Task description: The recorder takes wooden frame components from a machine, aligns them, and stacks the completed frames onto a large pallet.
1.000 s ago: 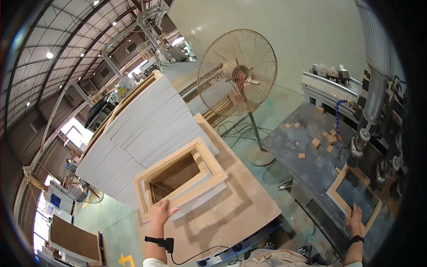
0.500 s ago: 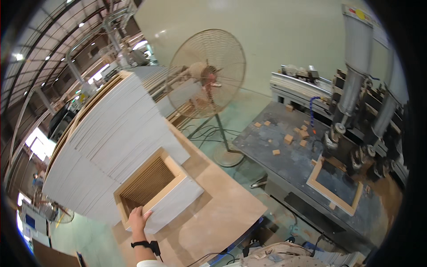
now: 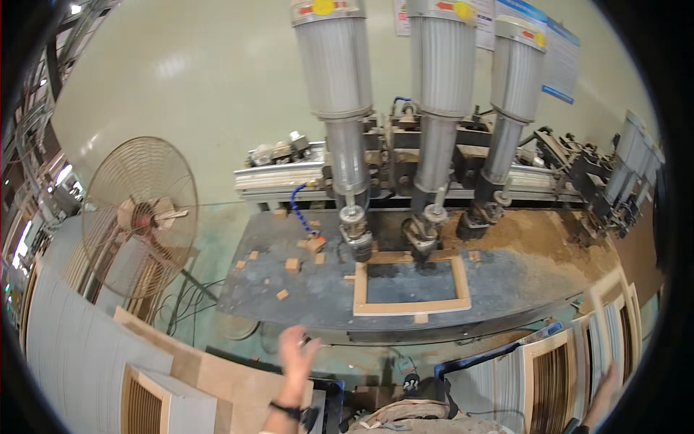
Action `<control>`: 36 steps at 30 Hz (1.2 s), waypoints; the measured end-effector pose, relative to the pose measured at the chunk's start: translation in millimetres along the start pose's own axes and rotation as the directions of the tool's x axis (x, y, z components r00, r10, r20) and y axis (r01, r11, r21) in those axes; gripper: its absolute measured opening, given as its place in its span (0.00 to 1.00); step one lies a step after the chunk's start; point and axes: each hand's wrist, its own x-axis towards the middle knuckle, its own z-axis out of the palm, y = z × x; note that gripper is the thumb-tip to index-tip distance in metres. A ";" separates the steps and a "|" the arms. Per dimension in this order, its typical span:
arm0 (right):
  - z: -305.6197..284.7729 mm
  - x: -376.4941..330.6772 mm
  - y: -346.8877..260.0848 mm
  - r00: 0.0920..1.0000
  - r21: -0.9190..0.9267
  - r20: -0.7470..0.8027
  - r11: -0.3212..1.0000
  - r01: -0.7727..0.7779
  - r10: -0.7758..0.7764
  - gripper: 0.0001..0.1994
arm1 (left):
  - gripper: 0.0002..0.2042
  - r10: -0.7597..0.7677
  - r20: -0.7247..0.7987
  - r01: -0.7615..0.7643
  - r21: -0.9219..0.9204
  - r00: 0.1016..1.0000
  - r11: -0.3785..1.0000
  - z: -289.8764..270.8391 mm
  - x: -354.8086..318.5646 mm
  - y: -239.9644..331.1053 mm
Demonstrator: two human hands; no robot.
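Note:
My left hand (image 3: 295, 356) is raised near the front edge of the grey machine table (image 3: 289, 307). Its fingers are apart, slightly blurred, and I see nothing held in them. At the lower right my right hand (image 3: 606, 390) grips the lower side of a thin wooden frame (image 3: 600, 311), which is tilted beside a stack of similar frames (image 3: 547, 376). On the machine table lies a rectangular wooden frame (image 3: 412, 309), its far side close to the machine's spindle heads (image 3: 421, 235).
Several small wood blocks (image 3: 292, 265) lie scattered on the table's left, with sawdust (image 3: 546, 231) on its right. Tall grey cylinders (image 3: 332, 69) rise behind. A caged fan (image 3: 141, 217) stands left. White-edged stacked frames (image 3: 79, 340) rest on a wooden board (image 3: 249, 394).
My view has swung right to the machine table. My left hand has left the stacked frames at the left. My right hand has come into view, holding a wooden frame.

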 end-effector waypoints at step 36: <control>702.6 -226.5 6.5 -0.099 0.284 0.848 0.289 0.914 -0.520 0.28 | 0.21 -0.445 0.169 0.175 0.755 0.879 0.632 -293.0 -170.8 86.0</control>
